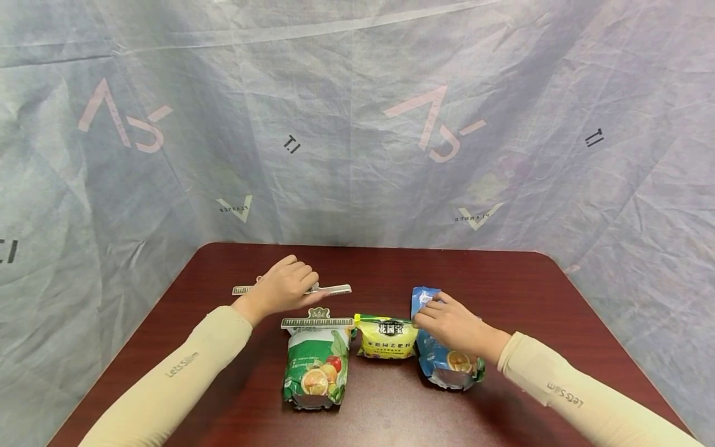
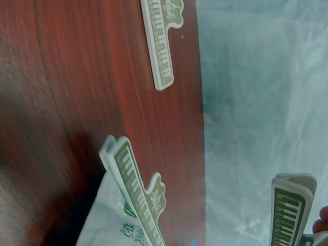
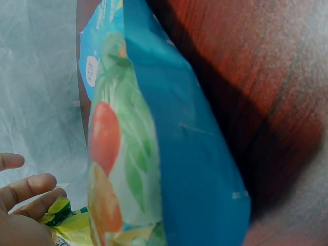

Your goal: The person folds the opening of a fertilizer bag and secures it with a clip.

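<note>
Left hand grips a clip; right hand, grip unclear, overlaps the blue bag, which an accidental knock could topple.

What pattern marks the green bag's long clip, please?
Pale stripes on green mark the clip, clearest in left wrist view.

Yellow bag reading “花园宝”, sleeves “Lets Slim”, backdrop mirrored “PLANNER”
</note>
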{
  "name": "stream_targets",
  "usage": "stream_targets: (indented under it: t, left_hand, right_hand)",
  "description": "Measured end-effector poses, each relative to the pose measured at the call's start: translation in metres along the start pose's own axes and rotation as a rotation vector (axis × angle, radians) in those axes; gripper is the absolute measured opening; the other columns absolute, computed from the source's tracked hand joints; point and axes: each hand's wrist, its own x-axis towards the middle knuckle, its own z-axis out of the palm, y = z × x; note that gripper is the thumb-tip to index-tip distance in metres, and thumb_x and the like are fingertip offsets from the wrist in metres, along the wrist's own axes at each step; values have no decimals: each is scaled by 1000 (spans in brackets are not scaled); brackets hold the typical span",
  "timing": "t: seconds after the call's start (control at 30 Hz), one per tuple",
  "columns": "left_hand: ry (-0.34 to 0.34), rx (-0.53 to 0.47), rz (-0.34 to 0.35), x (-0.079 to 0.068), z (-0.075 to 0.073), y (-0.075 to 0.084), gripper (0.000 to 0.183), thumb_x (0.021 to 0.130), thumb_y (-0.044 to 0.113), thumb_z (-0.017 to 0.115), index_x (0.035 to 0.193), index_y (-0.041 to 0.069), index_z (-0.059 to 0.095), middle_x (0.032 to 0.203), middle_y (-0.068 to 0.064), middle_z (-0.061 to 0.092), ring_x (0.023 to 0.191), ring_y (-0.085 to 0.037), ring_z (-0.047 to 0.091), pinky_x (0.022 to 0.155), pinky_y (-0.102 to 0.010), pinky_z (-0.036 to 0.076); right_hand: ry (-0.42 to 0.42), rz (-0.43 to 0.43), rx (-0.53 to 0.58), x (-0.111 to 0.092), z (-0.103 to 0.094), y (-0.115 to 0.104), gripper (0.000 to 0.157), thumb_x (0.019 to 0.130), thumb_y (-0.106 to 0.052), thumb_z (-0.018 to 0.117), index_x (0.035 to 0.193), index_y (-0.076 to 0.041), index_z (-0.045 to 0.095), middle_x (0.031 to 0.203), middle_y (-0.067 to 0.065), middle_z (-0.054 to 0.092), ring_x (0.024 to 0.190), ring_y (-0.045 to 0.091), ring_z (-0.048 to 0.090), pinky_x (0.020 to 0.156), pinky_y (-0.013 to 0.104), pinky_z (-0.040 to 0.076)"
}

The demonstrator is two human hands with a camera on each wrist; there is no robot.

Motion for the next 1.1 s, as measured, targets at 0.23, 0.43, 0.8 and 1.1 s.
stream_targets:
  t: [0.23, 0.43, 0.8, 1.1]
  left_hand:
    - [17, 14, 40, 14, 1, 6, 35, 89, 36, 54, 66, 10, 49, 58, 1, 48, 49, -15, 46, 52, -31, 30]
    - [27, 0, 53, 24, 1, 13, 34, 87, 34, 56, 65, 10, 50, 57, 1, 48, 48, -15, 47, 52, -30, 32]
    - [27, -1, 69, 41, 0, 25, 33, 85, 35, 58, 64, 12, 49, 56, 2, 47, 48, -14, 46, 53, -30, 33]
    - [27, 10, 92, 50, 3, 35, 34, 88, 36, 56, 63, 13, 50, 58, 3, 50, 50, -13, 48, 54, -29, 33]
  right_hand:
    - [-4, 8, 6, 1, -2, -1, 33, 102, -25, 28, 86, -17, 56, 77, -9, 60, 70, 9, 53, 71, 32, 37]
    - [1, 11, -2, 1, -2, -1, 32, 102, -26, 29, 85, -16, 55, 76, -8, 59, 69, 10, 52, 70, 32, 37]
    - [8, 8, 5, 0, 0, -1, 32, 102, -25, 28, 85, -18, 55, 77, -9, 59, 69, 8, 52, 70, 31, 36]
    - [-6, 17, -1, 1, -2, -2, 32, 102, -25, 29, 86, -18, 55, 78, -9, 59, 69, 9, 51, 69, 31, 34]
